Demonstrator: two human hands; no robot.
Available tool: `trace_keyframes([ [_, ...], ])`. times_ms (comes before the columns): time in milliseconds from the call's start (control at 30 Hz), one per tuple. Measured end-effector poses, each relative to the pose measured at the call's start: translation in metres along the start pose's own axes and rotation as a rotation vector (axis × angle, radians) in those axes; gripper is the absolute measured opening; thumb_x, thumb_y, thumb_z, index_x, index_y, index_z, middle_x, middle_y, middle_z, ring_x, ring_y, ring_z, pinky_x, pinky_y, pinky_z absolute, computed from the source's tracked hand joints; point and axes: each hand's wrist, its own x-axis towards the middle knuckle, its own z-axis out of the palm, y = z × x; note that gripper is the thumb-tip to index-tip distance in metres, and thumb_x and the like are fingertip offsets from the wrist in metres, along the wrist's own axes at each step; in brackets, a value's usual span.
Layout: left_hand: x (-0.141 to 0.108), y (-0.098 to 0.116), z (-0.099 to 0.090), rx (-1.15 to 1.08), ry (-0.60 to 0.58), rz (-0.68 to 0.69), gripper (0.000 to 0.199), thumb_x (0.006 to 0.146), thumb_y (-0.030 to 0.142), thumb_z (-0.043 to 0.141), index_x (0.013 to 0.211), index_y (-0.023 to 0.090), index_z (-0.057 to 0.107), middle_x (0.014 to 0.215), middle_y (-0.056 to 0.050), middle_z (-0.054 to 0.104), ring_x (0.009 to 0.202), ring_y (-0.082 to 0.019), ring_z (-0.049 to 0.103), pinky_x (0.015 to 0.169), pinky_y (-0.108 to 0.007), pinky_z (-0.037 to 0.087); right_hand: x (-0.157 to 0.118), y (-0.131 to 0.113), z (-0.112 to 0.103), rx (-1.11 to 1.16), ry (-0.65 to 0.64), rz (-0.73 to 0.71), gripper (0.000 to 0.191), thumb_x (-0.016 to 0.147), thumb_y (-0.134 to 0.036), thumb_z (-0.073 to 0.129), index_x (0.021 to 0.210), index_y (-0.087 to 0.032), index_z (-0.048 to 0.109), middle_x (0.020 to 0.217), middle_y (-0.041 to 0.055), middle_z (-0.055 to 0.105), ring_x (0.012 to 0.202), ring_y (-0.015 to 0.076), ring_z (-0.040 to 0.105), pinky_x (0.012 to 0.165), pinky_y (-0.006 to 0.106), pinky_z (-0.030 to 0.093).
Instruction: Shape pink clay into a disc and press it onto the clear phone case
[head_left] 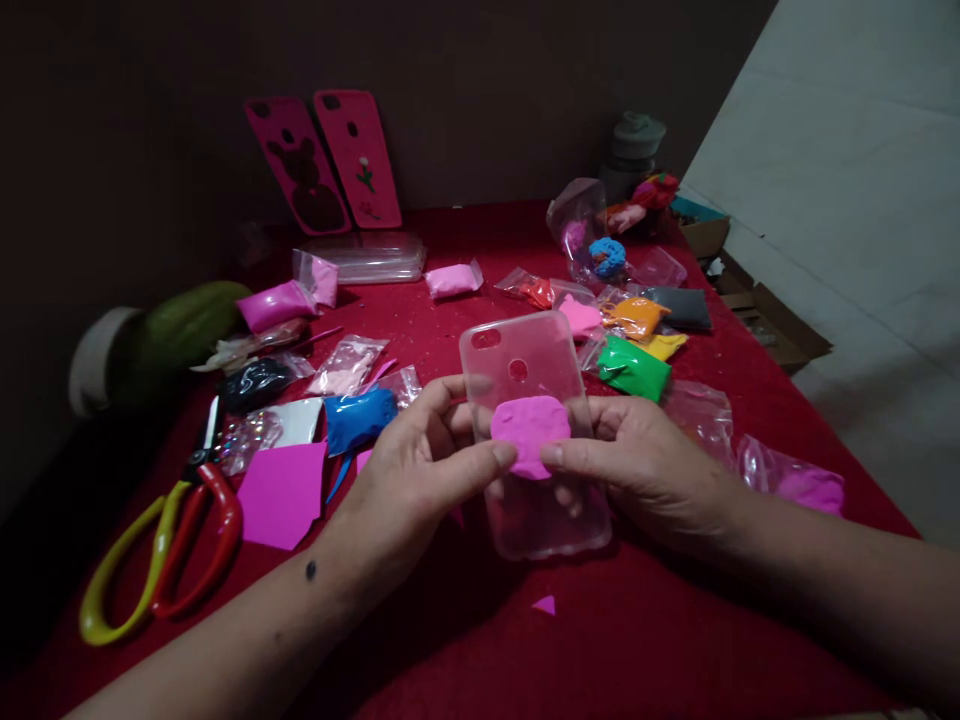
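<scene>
A clear phone case (525, 350) is held up between my two hands, its camera cutout at the top left. A flat pink clay piece (531, 430) lies on the middle of its back. My left hand (427, 450) grips the case's left edge, the thumb pressing the clay's lower left. From the right side my right hand (637, 450) holds the case, its thumb on the clay's lower right. Fingers of the hands show through the clear plastic. Below the case, a small pink scrap (545, 605) lies on the red cloth (465, 660).
Scissors (196, 500) and a pink sheet (281, 495) lie left, near blue (360, 418) and black clay packets. Green (634, 368), orange and grey packets lie right. Two decorated pink cases (360, 160) lean on the wall. A bottle (634, 150) stands at the back right.
</scene>
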Motion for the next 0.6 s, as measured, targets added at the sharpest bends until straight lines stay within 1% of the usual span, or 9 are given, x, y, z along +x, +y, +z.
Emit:
trace_keyframes([
  [100,0.0013,-0.0014,0.0061,0.01,-0.002,-0.046,0.044,0.074,0.021,0.077,0.112,0.019,0.054,0.081,0.001,0.067,0.07,-0.013,0.065,0.064,-0.023,0.053,-0.0008,0.0007,0.0007,-0.009,0.018,-0.003,0.017,0.075,-0.026,0.073,0.077,-0.011,0.066,0.065,0.0004,0.062,0.053,0.0064,0.053,0.051,0.017,0.041],
  [200,0.0013,-0.0013,0.0102,0.028,0.035,-0.044,0.04,0.073,0.021,0.078,0.106,0.016,0.055,0.079,0.0,0.067,0.071,-0.014,0.065,0.064,-0.022,0.052,-0.0011,0.0015,0.0001,-0.028,0.027,-0.008,0.016,0.076,-0.026,0.072,0.077,-0.012,0.066,0.064,-0.0003,0.062,0.054,0.0064,0.053,0.052,0.017,0.041],
  [267,0.0004,-0.0012,0.0091,0.025,0.04,-0.044,0.04,0.073,0.02,0.078,0.106,0.016,0.054,0.08,0.0,0.068,0.071,-0.014,0.065,0.066,-0.023,0.053,-0.0007,0.0018,0.0,-0.043,0.032,-0.007,0.015,0.076,-0.026,0.071,0.076,-0.012,0.065,0.064,-0.0006,0.062,0.053,0.0063,0.053,0.052,0.017,0.041],
  [367,-0.0003,-0.0017,0.0037,0.019,0.006,-0.044,0.041,0.076,0.021,0.076,0.111,0.018,0.054,0.083,0.0,0.068,0.071,-0.013,0.065,0.069,-0.025,0.054,0.001,0.0019,0.0005,-0.044,0.033,0.001,0.014,0.076,-0.026,0.071,0.076,-0.013,0.065,0.064,-0.0004,0.062,0.052,0.0064,0.053,0.051,0.017,0.041],
  [433,0.0001,-0.0021,0.0014,0.019,-0.013,-0.046,0.042,0.077,0.023,0.075,0.113,0.02,0.054,0.084,0.0,0.068,0.07,-0.012,0.065,0.068,-0.025,0.053,0.0021,0.0018,0.0009,-0.046,0.04,0.004,0.014,0.075,-0.026,0.071,0.076,-0.013,0.065,0.063,-0.0002,0.062,0.052,0.0068,0.053,0.051,0.017,0.041],
  [533,0.0012,-0.0017,0.0036,0.019,0.006,-0.053,0.043,0.072,0.021,0.079,0.109,0.019,0.057,0.083,-0.001,0.07,0.071,-0.014,0.066,0.066,-0.023,0.053,0.0024,0.0017,0.0005,-0.033,0.026,0.002,0.014,0.075,-0.025,0.072,0.077,-0.013,0.066,0.064,0.0001,0.063,0.053,0.0071,0.053,0.052,0.017,0.042],
  [600,0.0014,-0.001,0.0068,0.02,0.036,-0.042,0.04,0.071,0.018,0.079,0.106,0.018,0.058,0.083,-0.001,0.07,0.073,-0.014,0.066,0.066,-0.023,0.054,0.0017,0.0018,-0.0006,-0.001,-0.01,-0.005,0.016,0.077,-0.028,0.072,0.078,-0.012,0.066,0.065,0.0009,0.063,0.054,0.0076,0.054,0.053,0.017,0.043],
])
